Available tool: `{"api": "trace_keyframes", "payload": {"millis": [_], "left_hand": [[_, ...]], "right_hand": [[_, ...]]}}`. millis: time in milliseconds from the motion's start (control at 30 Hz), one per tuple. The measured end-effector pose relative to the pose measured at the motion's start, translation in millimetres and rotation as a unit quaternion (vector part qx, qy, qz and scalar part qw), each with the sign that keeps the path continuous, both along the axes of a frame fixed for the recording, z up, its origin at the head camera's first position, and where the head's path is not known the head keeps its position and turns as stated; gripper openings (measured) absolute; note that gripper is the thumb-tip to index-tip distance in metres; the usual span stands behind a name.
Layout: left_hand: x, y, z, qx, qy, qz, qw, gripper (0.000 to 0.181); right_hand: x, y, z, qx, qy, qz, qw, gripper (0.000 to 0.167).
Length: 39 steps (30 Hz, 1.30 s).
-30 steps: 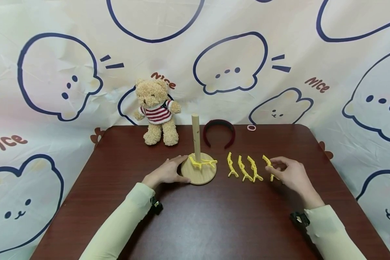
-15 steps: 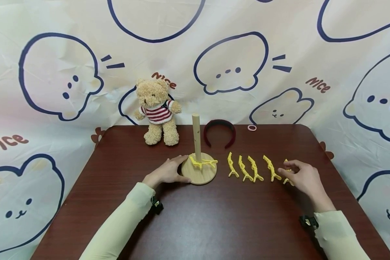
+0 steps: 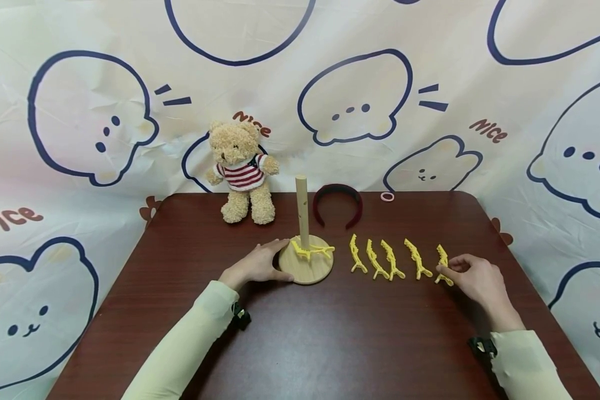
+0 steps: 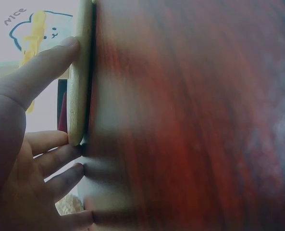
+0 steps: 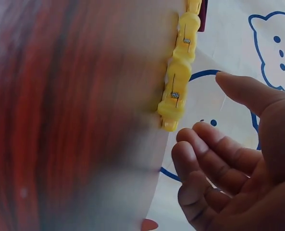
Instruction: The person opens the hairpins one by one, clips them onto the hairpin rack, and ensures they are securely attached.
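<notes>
My left hand (image 3: 257, 264) grips the wooden base (image 3: 307, 273); right hand (image 3: 480, 279), thumb and fingers apart, beside outermost yellow piece (image 3: 443, 256). Light touch should avoid skewing it.

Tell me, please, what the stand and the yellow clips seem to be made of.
The stand: probably matte wood, given its tan colour and dark marks on the post.
The yellow clips: likely glossy plastic, evenly coloured, with metal-looking coil springs.
</notes>
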<state>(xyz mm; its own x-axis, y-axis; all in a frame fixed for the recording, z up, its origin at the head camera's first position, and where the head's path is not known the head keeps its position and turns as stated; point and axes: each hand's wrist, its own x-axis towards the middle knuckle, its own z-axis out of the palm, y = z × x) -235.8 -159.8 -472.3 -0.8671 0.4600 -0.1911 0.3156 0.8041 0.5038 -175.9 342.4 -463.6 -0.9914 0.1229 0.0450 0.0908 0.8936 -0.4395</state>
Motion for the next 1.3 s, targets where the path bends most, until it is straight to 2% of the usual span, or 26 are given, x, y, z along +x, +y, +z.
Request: {"api": "trace_keyframes", "payload": {"millis": [167, 433, 667, 900, 1133, 1300], "left_hand": [[0.4, 0.1, 1.7, -0.001, 0.0, -0.001, 1.0, 0.102], [-0.4, -0.7, -0.2, -0.002, 0.005, -0.001, 1.0, 0.102], [-1.0, -2.3, -2.0, -0.004, 0.008, 0.001, 1.0, 0.103], [-0.8, -1.4, -1.9, -0.001, 0.007, 0.0, 1.0, 0.103], [-0.2, -0.5, -1.9, 0.003, 0.013, -0.005, 0.9999, 0.102], [-0.4, -0.8, -2.1, 0.004, 0.015, -0.003, 0.9999, 0.102]], "right_hand": [[0.2, 3.2, -0.7, 0.023, -0.035, 0.004, 0.9991, 0.056], [-2.8, 3.6, -0.2, 0.032, -0.108, 0.0, 0.9937, 0.068], [-4.9, 4.2, -0.4, 0.033, -0.107, 0.005, 0.9937, 0.061], [-2.1, 7.6, 0.1, 0.045, -0.117, 0.005, 0.9921, 0.069], [-1.7, 7.1, -0.3, 0.043, -0.122, 0.015, 0.9914, 0.055], [-3.3, 7.0, -0.7, 0.043, -0.12, 0.018, 0.9917, 0.055]]}}
